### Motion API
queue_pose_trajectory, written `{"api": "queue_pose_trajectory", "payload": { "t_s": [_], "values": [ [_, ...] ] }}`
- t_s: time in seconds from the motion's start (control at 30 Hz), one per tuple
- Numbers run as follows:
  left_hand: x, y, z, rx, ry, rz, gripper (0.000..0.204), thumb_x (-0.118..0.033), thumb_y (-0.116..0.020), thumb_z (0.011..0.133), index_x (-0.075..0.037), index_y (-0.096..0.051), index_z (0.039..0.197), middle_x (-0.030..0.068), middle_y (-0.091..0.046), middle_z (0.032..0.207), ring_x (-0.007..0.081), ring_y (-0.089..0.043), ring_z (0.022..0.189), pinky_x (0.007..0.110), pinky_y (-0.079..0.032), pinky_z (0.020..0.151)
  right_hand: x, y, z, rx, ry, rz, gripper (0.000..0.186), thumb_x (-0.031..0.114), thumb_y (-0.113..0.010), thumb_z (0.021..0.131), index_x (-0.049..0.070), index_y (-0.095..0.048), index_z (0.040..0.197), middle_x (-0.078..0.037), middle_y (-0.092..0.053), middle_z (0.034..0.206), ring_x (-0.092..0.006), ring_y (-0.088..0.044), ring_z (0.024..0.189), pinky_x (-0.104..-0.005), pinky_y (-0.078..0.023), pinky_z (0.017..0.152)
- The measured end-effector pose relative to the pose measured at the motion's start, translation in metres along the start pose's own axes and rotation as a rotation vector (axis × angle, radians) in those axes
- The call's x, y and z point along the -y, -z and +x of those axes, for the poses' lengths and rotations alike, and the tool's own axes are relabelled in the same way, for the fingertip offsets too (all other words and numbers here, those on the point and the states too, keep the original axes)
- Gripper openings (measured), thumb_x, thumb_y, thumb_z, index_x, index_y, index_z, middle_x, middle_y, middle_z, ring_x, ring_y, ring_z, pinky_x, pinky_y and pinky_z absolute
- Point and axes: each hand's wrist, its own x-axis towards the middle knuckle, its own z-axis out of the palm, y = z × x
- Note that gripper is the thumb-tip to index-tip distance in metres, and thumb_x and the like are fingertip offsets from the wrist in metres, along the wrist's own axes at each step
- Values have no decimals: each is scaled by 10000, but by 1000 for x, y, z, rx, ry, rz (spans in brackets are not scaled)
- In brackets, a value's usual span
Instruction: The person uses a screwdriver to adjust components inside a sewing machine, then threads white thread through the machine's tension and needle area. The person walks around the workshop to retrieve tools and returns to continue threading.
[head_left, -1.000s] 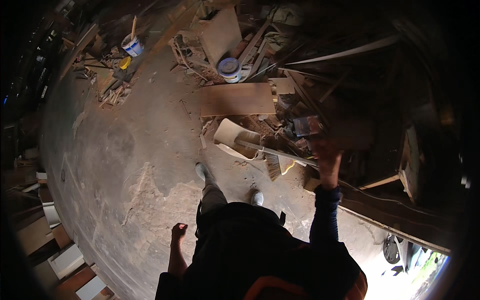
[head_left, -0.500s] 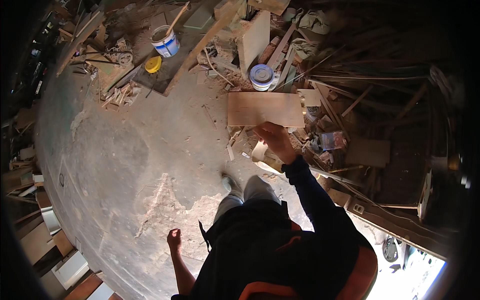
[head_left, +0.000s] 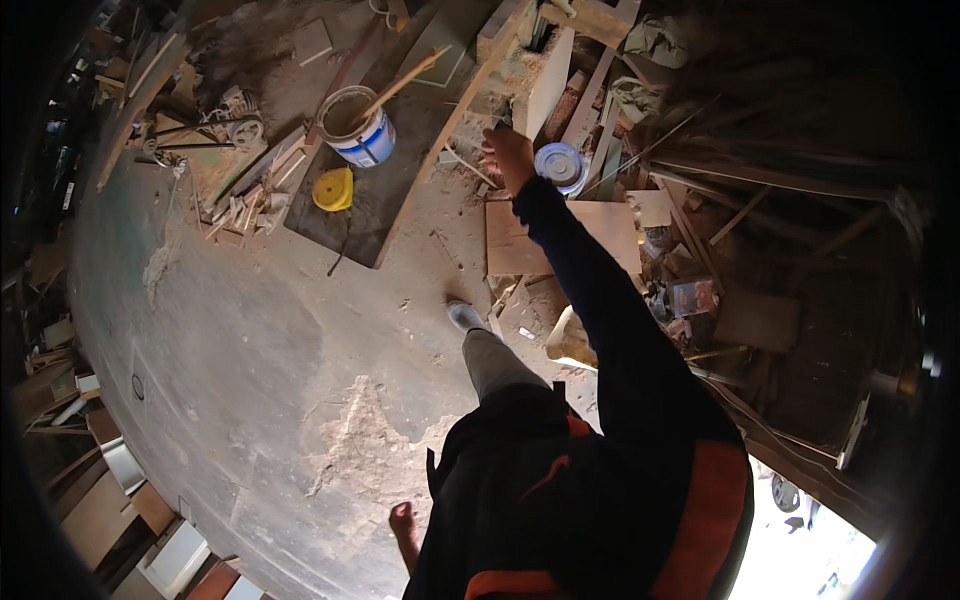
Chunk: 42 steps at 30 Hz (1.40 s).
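Observation:
My right hand (head_left: 510, 158) reaches forward beside the upright pale panel (head_left: 544, 92), fingers slightly bent and apart. A small dark thing (head_left: 503, 123) shows at its far side; I cannot make out what it is. Right of the hand stands a tub with a grey-blue lid (head_left: 561, 166). Below my wrist lies a flat, light brown wooden board (head_left: 515, 240), partly covered by my dark sleeve. My left hand (head_left: 402, 522) hangs low by my side, its fingers curled in, with nothing visible in them.
An open white-and-blue bucket (head_left: 368, 142) with a wooden stick (head_left: 410, 78) and a yellow container (head_left: 333, 189) stand on a dark panel (head_left: 345, 225). Wood offcuts (head_left: 690, 225) pile up at right. Broken concrete (head_left: 365, 440) marks the floor.
My right hand has moved forward from the board's near edge to beside the upright panel. I have come closer to the bucket. My left hand still hangs low.

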Motion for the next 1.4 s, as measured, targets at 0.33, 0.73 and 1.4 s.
{"api": "queue_pose_trajectory", "payload": {
  "t_s": [0.33,0.73,1.4],
  "values": [
    [-116,16,19,-126,114,-221,276,-184,-640,880,29,-599,1051,136,-658,960,203,-658,822,316,-541,752,-17,-46,110,-121,-149,-61,271,309,-668,835,68,-587,930,-15,-578,742,-127,-510,555,-291,-444,506],
    [-153,14,36,-89,93,-200,277,-209,-648,874,24,-619,1022,134,-673,903,206,-669,785,314,-537,728,-25,-49,110,15,-14,15,123,199,-560,935,77,-560,951,-39,-587,844,-114,-561,697,-269,-448,547],
    [-153,22,64,-34,51,-251,328,-249,-652,865,16,-602,1052,131,-662,945,235,-675,783,304,-512,556,-33,-97,91,220,506,-734,96,142,-599,783,59,-622,826,-151,-615,844,-310,-607,846,-419,-460,746]
  ]
}}
